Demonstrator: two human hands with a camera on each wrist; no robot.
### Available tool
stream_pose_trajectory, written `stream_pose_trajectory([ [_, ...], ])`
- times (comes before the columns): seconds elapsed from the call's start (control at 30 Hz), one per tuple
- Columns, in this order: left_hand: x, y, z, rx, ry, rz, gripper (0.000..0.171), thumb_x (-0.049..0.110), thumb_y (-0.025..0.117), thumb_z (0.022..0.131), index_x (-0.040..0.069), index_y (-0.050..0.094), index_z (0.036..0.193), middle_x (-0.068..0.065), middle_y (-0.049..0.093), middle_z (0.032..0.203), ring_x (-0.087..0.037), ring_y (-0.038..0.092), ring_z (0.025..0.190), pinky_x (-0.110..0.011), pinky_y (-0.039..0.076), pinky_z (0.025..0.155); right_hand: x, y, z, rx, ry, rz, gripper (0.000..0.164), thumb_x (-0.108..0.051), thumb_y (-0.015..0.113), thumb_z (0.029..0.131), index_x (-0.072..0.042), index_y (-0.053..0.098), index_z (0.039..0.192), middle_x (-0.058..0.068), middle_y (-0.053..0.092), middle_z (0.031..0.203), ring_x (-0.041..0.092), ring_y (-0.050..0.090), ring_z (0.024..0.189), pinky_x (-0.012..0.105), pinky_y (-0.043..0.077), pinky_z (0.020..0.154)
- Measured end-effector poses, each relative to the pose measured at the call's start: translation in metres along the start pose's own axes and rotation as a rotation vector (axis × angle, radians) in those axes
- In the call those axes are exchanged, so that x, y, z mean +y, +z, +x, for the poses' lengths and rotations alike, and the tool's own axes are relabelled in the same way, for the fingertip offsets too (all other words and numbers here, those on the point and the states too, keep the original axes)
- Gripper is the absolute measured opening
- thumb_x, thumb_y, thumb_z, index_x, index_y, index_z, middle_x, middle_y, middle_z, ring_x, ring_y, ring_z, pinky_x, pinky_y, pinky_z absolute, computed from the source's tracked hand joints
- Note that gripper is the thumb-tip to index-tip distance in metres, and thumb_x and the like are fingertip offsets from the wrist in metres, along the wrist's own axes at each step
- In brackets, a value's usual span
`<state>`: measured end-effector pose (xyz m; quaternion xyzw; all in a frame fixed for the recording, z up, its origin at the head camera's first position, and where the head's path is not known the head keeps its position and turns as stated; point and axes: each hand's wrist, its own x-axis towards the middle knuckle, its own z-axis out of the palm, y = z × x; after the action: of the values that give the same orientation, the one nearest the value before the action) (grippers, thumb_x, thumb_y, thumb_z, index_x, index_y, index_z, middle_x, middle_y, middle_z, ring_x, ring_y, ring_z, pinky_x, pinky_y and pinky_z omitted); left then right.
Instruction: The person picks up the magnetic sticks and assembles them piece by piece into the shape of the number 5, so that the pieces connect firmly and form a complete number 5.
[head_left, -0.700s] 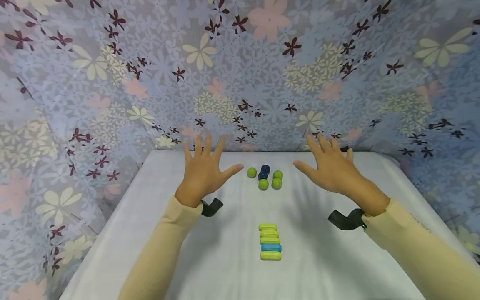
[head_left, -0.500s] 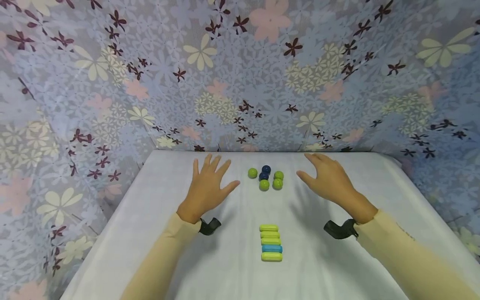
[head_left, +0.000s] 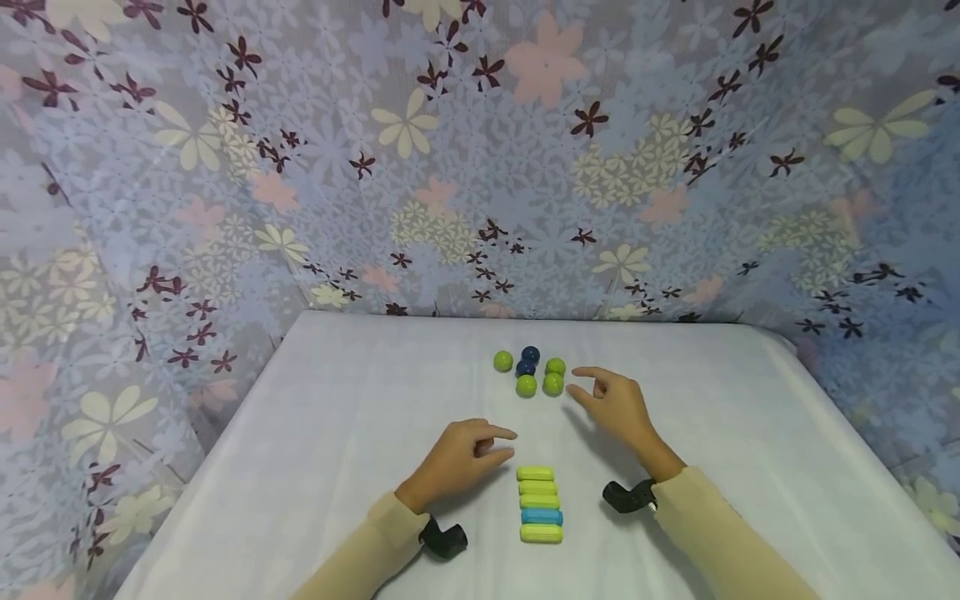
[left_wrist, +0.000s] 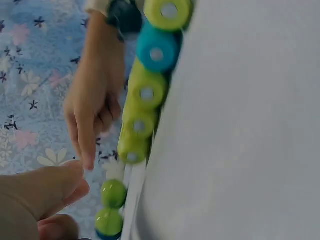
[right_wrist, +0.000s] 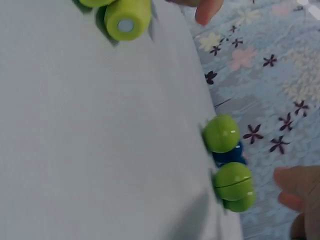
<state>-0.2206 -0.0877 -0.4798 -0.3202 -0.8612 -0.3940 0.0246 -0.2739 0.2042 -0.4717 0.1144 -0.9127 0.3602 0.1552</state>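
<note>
In the head view my left hand hovers just left of the upper end of a row of small cylinders. Its thumb and forefinger point right with a gap between them, holding nothing. The row has several yellow-green cylinders and one blue cylinder, lying side by side. Farther back, my right hand is beside a cluster of balls, its thumb and forefinger apart and nothing between them. Several green balls and two dark blue balls make up that cluster. In the right wrist view the green balls sit apart from my fingertips.
A white cloth covers the table, whose back edge meets a floral curtain. The curtain also hangs along both sides. A black band with a camera mount is on my left wrist, and another black mount is on my right.
Both hands have come down from raised, spread positions. The left moved toward the cylinders, the right inward to the balls, and their fingers drew together. The balls and cylinders keep their arrangement.
</note>
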Motion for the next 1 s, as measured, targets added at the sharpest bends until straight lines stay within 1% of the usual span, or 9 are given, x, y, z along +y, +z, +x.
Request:
stream_pose_trajectory([
  [0.07,0.000,0.007,0.001,-0.018,-0.044,-0.107,0.025,0.026,0.075,0.096,0.013,0.078,0.117,0.009,0.040,0.061,-0.004,0.036,0.057,-0.021,0.036,0.060,0.004,0.008,0.001,0.011,0.023,0.054,0.036,-0.027,0.078,0.094,-0.007,0.073,0.123,-0.004,0.040,0.051,0.012,0.034,0.045,0.028,0.031,0.045],
  [0.13,0.000,0.013,0.001,-0.030,-0.089,-0.170,0.024,0.029,0.076,0.095,0.015,0.079,0.115,0.011,0.036,0.056,-0.002,0.032,0.053,-0.020,0.034,0.058,0.008,0.015,0.000,0.025,0.051,0.098,0.038,-0.030,0.078,0.093,-0.008,0.073,0.124,-0.006,0.037,0.048,0.010,0.032,0.043,0.027,0.029,0.043],
  [0.2,0.001,0.020,0.000,-0.043,-0.125,-0.199,0.025,0.033,0.077,0.094,0.017,0.080,0.113,0.011,0.033,0.052,-0.002,0.029,0.050,-0.020,0.034,0.057,0.012,0.021,-0.003,0.035,0.074,0.133,0.042,-0.034,0.079,0.092,-0.008,0.072,0.125,-0.008,0.035,0.047,0.009,0.030,0.043,0.026,0.028,0.042],
  [0.3,0.000,0.027,-0.002,-0.065,-0.137,-0.211,0.027,0.037,0.078,0.093,0.019,0.081,0.112,0.013,0.033,0.049,-0.001,0.028,0.047,-0.018,0.040,0.061,0.015,0.028,-0.007,0.039,0.098,0.172,0.049,-0.036,0.081,0.090,-0.008,0.071,0.128,-0.010,0.034,0.045,0.008,0.028,0.042,0.025,0.026,0.042],
  [0.4,-0.002,0.029,-0.003,-0.075,-0.119,-0.192,0.028,0.039,0.078,0.092,0.019,0.081,0.111,0.014,0.033,0.046,0.000,0.027,0.045,-0.017,0.041,0.060,0.016,0.033,-0.007,0.034,0.090,0.181,0.053,-0.038,0.082,0.089,-0.007,0.069,0.131,-0.010,0.033,0.045,0.008,0.027,0.042,0.025,0.027,0.042],
  [0.47,-0.003,0.028,-0.002,-0.075,-0.100,-0.163,0.028,0.040,0.077,0.092,0.019,0.081,0.111,0.015,0.032,0.046,0.001,0.026,0.044,-0.017,0.037,0.056,0.015,0.036,-0.002,0.028,0.078,0.168,0.055,-0.038,0.082,0.089,-0.007,0.069,0.131,-0.010,0.033,0.046,0.008,0.027,0.043,0.026,0.028,0.044],
  [0.67,-0.004,0.028,-0.005,-0.106,-0.094,-0.074,0.030,0.043,0.077,0.091,0.021,0.082,0.111,0.016,0.032,0.044,0.004,0.022,0.041,-0.018,0.026,0.047,0.015,0.044,0.000,0.018,0.039,0.058,0.053,-0.037,0.082,0.089,-0.009,0.069,0.132,-0.010,0.035,0.047,0.007,0.030,0.045,0.025,0.027,0.045],
  [0.83,-0.005,0.031,-0.007,-0.108,-0.066,-0.044,0.029,0.043,0.076,0.093,0.021,0.082,0.111,0.018,0.031,0.045,0.005,0.021,0.041,-0.017,0.026,0.045,0.014,0.046,-0.003,0.030,0.015,-0.006,0.050,-0.031,0.082,0.089,-0.007,0.069,0.131,-0.011,0.036,0.047,0.006,0.031,0.045,0.026,0.027,0.045],
  [1.0,-0.002,0.030,-0.004,-0.104,-0.044,-0.017,0.028,0.042,0.074,0.094,0.021,0.082,0.111,0.018,0.033,0.044,0.006,0.021,0.041,-0.017,0.025,0.045,0.013,0.044,-0.001,0.039,0.011,-0.039,0.048,-0.028,0.082,0.089,-0.007,0.069,0.131,-0.010,0.037,0.048,0.007,0.033,0.046,0.027,0.029,0.046],
])
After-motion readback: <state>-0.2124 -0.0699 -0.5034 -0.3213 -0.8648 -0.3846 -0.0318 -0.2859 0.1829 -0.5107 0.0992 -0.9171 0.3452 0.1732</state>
